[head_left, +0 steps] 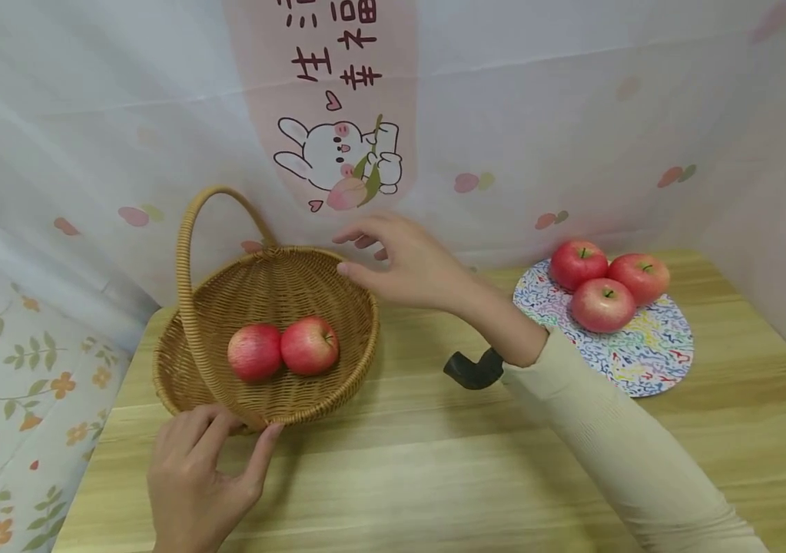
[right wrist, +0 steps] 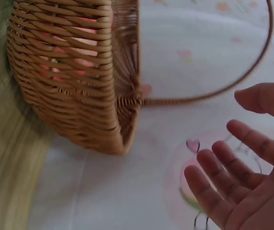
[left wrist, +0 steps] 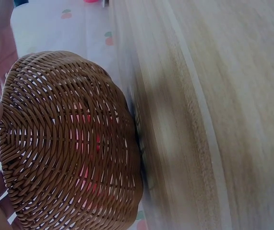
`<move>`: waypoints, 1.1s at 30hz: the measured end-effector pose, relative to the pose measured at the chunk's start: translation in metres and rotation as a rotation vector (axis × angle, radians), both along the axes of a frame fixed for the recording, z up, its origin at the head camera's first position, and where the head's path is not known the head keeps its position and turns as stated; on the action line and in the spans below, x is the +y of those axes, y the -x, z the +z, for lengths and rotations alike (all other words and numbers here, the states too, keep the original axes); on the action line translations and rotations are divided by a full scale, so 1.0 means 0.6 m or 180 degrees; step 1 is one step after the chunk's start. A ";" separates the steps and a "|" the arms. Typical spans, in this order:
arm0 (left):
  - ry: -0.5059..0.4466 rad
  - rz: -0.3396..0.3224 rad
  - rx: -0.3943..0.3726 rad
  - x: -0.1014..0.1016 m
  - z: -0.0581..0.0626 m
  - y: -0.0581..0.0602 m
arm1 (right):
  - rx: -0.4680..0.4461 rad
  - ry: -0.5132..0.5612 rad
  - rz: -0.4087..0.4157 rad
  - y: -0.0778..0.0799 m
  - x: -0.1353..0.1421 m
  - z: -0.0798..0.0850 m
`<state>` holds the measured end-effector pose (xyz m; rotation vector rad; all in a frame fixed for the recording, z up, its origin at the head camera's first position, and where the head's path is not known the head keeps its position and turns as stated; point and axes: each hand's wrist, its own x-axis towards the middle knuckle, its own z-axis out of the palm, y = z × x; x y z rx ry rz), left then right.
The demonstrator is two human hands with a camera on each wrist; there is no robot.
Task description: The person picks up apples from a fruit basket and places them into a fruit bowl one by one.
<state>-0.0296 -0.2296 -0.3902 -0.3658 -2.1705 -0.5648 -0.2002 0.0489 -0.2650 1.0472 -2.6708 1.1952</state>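
A brown wicker basket [head_left: 358,376] with a tall arched handle [head_left: 187,269] stands on the left of the table. Two red apples [head_left: 310,346] lie side by side in it; through the weave, red patches show in both wrist views. My left hand [head_left: 199,468] pinches the near rim at the foot of the handle, thumb on one side and fingers on the other. Over the basket's far right rim hovers my right hand [head_left: 406,261], fingers loosely spread and holding nothing. In the right wrist view that hand [right wrist: 252,177] is apart from the basket [right wrist: 74,72].
On the right, a round, colourfully patterned mat [head_left: 662,353] bears three red apples [head_left: 603,305]. A black curved object [head_left: 473,370] lies partly hidden by my right forearm. Behind the wooden table [head_left: 393,476] hangs a pale printed cloth [head_left: 503,100] with a rabbit drawing.
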 end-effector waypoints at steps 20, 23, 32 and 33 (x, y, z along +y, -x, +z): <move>-0.0010 -0.0032 -0.0032 -0.002 0.002 0.003 | 0.0142 -0.0894 0.0759 0.024 -0.099 0.017; -0.0008 -0.0037 -0.0057 -0.001 0.001 0.005 | 0.0199 -0.1036 0.0854 0.029 -0.110 0.021; -0.0065 0.0010 -0.0066 0.003 0.001 0.002 | 0.0180 -0.1363 0.1119 0.036 -0.141 0.030; -0.0072 0.0009 -0.0058 0.004 0.001 0.002 | 0.0191 -0.1408 0.1142 0.038 -0.144 0.029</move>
